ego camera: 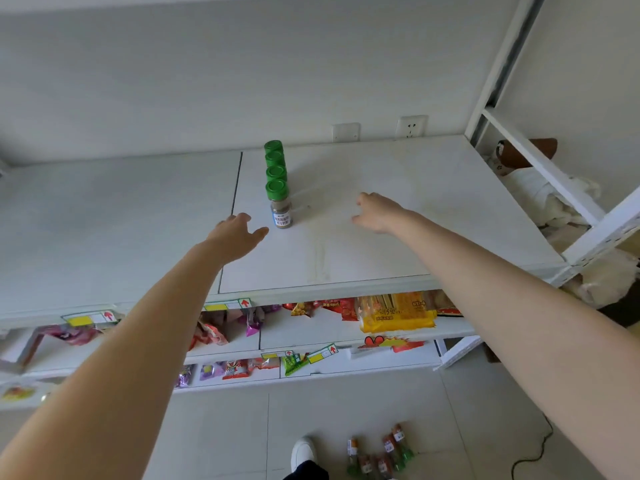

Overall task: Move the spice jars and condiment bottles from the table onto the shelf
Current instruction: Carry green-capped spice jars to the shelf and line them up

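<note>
White shelf (446,216) bears 4 spice jars (277,184); left hand (236,234) beside, right hand (380,213) apart.

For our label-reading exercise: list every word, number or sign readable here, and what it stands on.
"15%": on the yellow snack packet.
Red upward arrow: on the shelf-edge price tags.
Label on the front spice jar: characters, too blurred to read.
Labels on the floor bottles: too small.

You can read "15%" on the yellow snack packet (398,315), lower right of centre. The front spice jar (281,209) at centre carries a blue-and-white label with Chinese characters too small to make out. Price tags (227,305) on the shelf edge (346,287) show red up-arrows.
</note>
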